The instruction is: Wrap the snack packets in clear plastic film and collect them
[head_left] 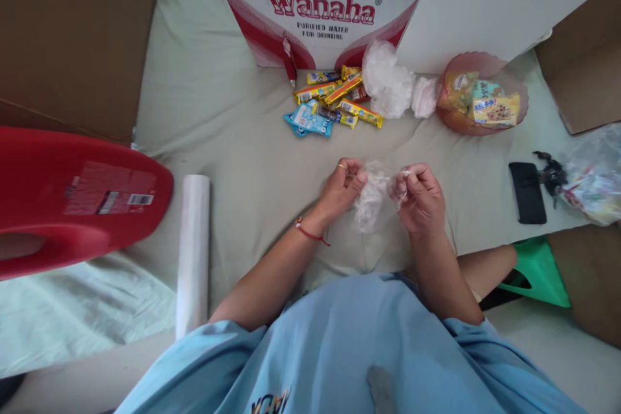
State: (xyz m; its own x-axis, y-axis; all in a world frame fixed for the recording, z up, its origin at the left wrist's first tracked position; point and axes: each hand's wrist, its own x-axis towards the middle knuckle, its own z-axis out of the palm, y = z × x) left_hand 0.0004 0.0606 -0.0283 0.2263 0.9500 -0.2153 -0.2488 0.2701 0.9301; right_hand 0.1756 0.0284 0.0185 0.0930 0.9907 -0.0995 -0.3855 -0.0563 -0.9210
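Note:
A crumpled clear plastic bag hangs between my two hands, just above the pale cloth near my body. My left hand pinches its left side; a ring and a red string bracelet show on that arm. On the other side my right hand is closed on a gathered bit of the same film. Beyond the hands lies a pile of yellow-wrapped snack sticks with blue packets at its near edge. Bunched clear plastic bags sit to the right of the pile.
A translucent pink bowl holds snack packets. A Wahaha carton stands behind, with a red pen against it. At left are a red plastic container and a white roll; at right, a black phone and keys.

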